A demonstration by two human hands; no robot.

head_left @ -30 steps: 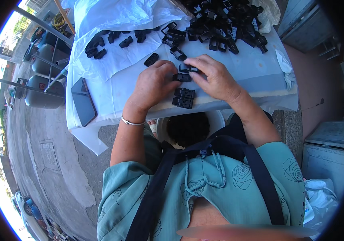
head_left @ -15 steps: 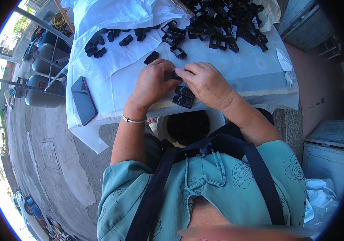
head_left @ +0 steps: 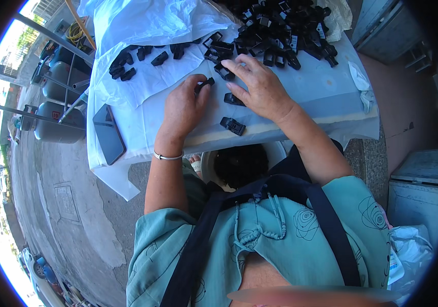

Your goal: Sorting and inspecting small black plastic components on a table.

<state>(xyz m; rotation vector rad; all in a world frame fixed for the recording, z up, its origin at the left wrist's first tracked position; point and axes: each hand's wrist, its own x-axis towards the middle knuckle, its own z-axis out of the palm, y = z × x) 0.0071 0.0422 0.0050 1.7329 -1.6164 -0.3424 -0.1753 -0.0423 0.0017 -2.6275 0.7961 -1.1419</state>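
Note:
A small black plastic part (head_left: 207, 83) is pinched between the thumb and fingers of my left hand (head_left: 183, 107), just above the sheeted table. My right hand (head_left: 265, 89) has its thumb and fingers apart. Its fingertips reach a black frame-like part (head_left: 223, 70) at the near edge of the pile; whether they touch it I cannot tell. Below that hand's thumb lies a black plastic part (head_left: 233, 99). Nearer the table's front edge sits a black clip-like part (head_left: 233, 126).
A large heap of black parts (head_left: 275, 36) covers the far right. Several loose ones (head_left: 122, 65) rest on white plastic sheeting (head_left: 152, 77) at far left. A phone (head_left: 108, 134) lies at the left edge. Below the front edge stands a white bucket (head_left: 279, 153) with dark contents.
My hands have come apart from each other. The left has drawn slightly left with a black part; the right has opened and moved toward the pile. The parts near the front edge now lie separately.

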